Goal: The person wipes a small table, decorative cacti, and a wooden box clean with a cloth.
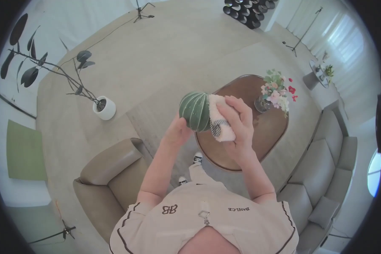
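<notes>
A round green object (194, 111) with pale ribs, like a cactus, is held up in front of my body. My left hand (179, 130) grips its lower left side, with part of the fingers hidden behind it. In my right hand (238, 120) is a folded pinkish-white cloth (219, 114) with a black-and-white patterned patch, pressed against the right side of the green object. Both are above the left part of a brown oval table (258, 135).
A glass vase (262, 104) of flowers stands on the table. An armchair (110, 173) is at the left, a grey sofa (317, 169) at the right. A potted plant (104, 108) stands further left, and tripods stand near the walls.
</notes>
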The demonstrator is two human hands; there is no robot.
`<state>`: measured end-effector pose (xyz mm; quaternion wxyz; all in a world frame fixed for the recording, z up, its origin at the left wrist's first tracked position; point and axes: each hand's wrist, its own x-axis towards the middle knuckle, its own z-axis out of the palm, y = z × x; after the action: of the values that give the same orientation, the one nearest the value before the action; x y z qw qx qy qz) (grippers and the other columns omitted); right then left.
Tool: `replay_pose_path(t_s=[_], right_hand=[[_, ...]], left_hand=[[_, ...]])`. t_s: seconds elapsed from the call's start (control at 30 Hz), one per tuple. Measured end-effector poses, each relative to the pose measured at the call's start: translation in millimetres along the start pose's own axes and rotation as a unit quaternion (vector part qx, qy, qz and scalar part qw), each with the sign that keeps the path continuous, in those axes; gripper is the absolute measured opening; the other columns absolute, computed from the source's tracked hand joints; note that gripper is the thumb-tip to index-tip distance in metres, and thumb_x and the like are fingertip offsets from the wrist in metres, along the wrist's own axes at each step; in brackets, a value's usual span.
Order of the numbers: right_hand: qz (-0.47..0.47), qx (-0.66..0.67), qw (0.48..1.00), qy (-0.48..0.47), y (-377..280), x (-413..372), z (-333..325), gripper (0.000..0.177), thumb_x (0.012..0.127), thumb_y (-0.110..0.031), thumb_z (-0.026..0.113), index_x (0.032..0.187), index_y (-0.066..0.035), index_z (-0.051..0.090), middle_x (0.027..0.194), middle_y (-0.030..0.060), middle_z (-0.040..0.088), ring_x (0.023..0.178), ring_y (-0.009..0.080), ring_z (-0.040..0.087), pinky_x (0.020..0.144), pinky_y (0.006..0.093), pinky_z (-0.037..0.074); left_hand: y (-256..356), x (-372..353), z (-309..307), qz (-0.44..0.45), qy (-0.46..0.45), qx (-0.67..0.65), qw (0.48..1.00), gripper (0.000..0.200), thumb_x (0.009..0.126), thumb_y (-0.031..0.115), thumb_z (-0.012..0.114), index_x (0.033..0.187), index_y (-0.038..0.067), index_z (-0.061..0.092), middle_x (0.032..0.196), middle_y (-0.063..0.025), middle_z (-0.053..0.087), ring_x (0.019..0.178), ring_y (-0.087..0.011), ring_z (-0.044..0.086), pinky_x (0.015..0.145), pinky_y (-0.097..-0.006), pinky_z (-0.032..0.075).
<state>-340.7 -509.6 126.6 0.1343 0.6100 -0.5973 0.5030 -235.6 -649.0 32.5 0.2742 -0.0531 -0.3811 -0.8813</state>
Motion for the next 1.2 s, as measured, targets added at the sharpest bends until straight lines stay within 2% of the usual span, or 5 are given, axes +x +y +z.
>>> replay_pose_path(t_s=[0.6,0.7,0.8,1.1,1.2], right_hand=[[-0.158,-0.077,0.976,0.127,132.3,44.4,20.2,0.026,0.091,-0.02,0.057,0.104,0.001,0.063,0.114,0.0256,0.048,0.083,0.0382,0.053,0.063,0.0467,0.05],[-0.143,-0.05,0.986,0.061,143.1,29.1,18.5,0.02,0.09,-0.019,0.057,0.102,-0.005,0.065,0.116,0.0206,0.051,0.097,0.0373,0.054,0.078,0.0457,0.051],[-0.032,0.011,0.989,0.141,155.5,32.6,13.9,0.028,0.085,-0.027,0.063,0.104,-0.006,0.067,0.115,0.0229,0.053,0.096,0.0321,0.057,0.079,0.0369,0.048],[0.051,0.004,0.997,0.051,168.9,90.8,4.6,0.037,0.093,-0.02,0.048,0.124,-0.004,0.056,0.126,0.0194,0.045,0.11,0.0301,0.052,0.089,0.0366,0.047],[0.045,-0.064,0.996,0.052,165.1,100.3,27.2,0.037,0.09,-0.016,0.054,0.125,-0.004,0.055,0.127,0.0193,0.044,0.11,0.0298,0.05,0.089,0.0375,0.047]], left_hand=[[-18.0,160.1,-10.6,0.004,-0.047,0.003,0.999,0.07,0.082,0.058,0.058,0.129,0.005,0.049,0.125,-0.0085,0.057,0.118,-0.0225,0.052,0.099,-0.037,0.04],[-16.4,175.6,-3.9,-0.047,-0.04,-0.047,0.997,0.078,0.078,0.062,0.06,0.128,0.005,0.046,0.116,-0.0128,0.059,0.099,-0.0258,0.059,0.084,-0.0376,0.048],[-17.4,191.5,-7.2,-0.032,-0.027,-0.087,0.995,0.089,0.07,0.059,0.07,0.137,0.009,0.038,0.134,-0.0134,0.046,0.119,-0.0377,0.045,0.103,-0.0536,0.033],[-11.9,210.2,-35.6,-0.088,-0.043,-0.012,0.995,0.081,0.072,0.064,0.064,0.132,0.012,0.045,0.121,-0.0071,0.056,0.108,-0.0262,0.054,0.072,-0.0439,0.052],[-1.4,220.2,-64.9,-0.084,-0.094,-0.042,0.991,0.078,0.08,0.059,0.061,0.137,0.01,0.039,0.133,-0.0063,0.05,0.123,-0.0222,0.046,0.095,-0.0379,0.041]])
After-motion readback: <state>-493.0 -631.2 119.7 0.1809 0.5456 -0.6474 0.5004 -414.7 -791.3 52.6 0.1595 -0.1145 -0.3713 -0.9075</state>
